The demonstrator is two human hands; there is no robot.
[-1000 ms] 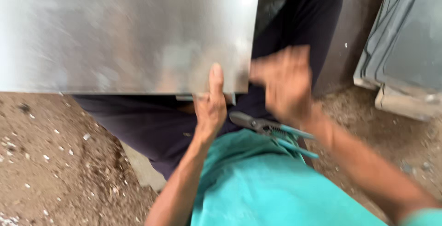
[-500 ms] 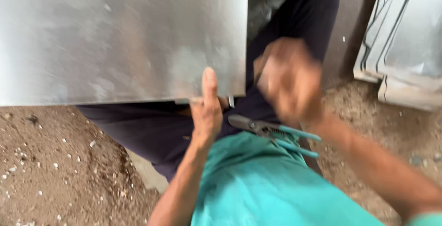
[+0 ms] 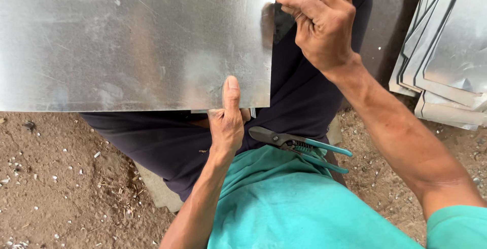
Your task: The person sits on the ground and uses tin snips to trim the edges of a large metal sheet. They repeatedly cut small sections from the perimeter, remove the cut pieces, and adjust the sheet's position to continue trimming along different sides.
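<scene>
So you've got that big flat shiny sheet of galvanized metal (image 3: 127,41) resting across your lap, filling most of the upper left of the view. Your left hand (image 3: 227,122) is clamped on its near edge close to the right corner: thumb flat on top of the sheet pointing away from you, the other fingers tucked underneath where I can't see them. So that hand is grasping the sheet.

Your right hand (image 3: 319,23) is up at the sheet's right edge, near the far corner. The fingers are curled in with the fingertips bunched at the edge. It looks like they're pinching or just touching the metal there, but I honestly can't tell whether it's actually gripping it. There's nothing else in that hand.

The tin snips with dark blades and teal-coated handles (image 3: 299,146) are lying in your lap, just to the right of your left wrist, blades pointing left and handles pointing right, resting where your dark trousers (image 3: 167,142) meet your teal shirt (image 3: 284,208). Neither hand is on them.

Off to the right there's a stack of bent sheet-metal pieces (image 3: 446,56) lying on the ground, well apart from the sheet you're holding. Around your legs it's bare dirt floor (image 3: 56,178) scattered with small pale pebbles.
</scene>
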